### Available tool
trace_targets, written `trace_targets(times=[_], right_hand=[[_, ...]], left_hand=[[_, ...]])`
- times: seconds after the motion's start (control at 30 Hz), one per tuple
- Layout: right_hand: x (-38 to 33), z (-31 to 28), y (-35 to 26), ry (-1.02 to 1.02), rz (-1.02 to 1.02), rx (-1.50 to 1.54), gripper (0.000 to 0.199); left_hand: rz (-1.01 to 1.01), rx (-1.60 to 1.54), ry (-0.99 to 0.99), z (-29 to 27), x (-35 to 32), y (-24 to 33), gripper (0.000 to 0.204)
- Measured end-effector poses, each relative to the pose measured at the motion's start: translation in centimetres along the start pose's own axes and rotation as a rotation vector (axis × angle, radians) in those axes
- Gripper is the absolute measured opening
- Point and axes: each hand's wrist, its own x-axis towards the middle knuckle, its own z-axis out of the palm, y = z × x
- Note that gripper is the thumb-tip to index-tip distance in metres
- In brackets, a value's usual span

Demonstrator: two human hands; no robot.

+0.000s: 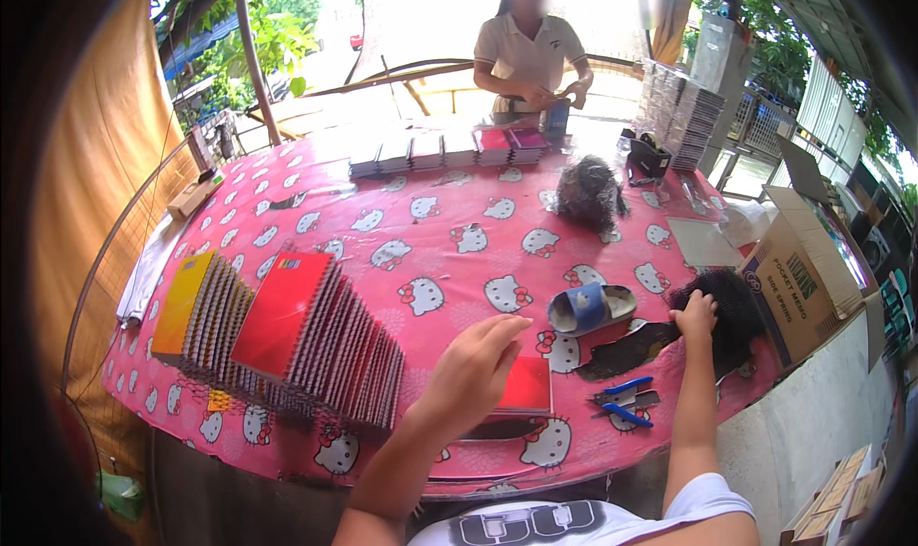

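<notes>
My left hand [475, 366] hovers over a red notebook [528, 385] that lies at the table's near edge. Its fingers are loosely bent, thumb apart from them, and nothing shows in them. My right hand [697, 316] reaches forward into a heap of fine black wiry strands [732, 318], its fingers curled into the strands. Between my hands lie blue-handled cutting pliers [626, 401]. Beyond the pliers is a blue, tube-like object [581, 309] with a pale opening.
Tall stacks of spiral notebooks, yellow [186, 297] and red [287, 312], stand at left. An open cardboard box [803, 273] borders the table's right side. Farther back are a dark tangled bundle [588, 194], a notebook row [430, 152], wrapped stacks [681, 114] and a standing person [529, 54].
</notes>
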Motion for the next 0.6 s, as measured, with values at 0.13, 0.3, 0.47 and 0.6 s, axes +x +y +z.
trace_targets(times=[0.13,0.3,0.47,0.6], right_hand=[[0.2,2.3,1.7,-0.045,-0.073,0.187,0.027],[-0.2,2.4,2.6,0.086,-0.087,0.275,0.022],[-0.5,1.8,2.5,0.185,-0.14,0.341,0.024],[-0.4,1.6,3.0,0.151,-0.093,0.298,0.024]], left_hand=[[-0.293,0.443,-0.514,5.6,0.9,-7.5,0.032],[-0.529,0.067,-0.562,5.5,1.2,-8.3,0.025],[-0.524,0.031,-0.545,5.7,1.3,-8.1,0.02],[-0.532,-0.062,-0.413,6.1,0.7,-8.3,0.017]])
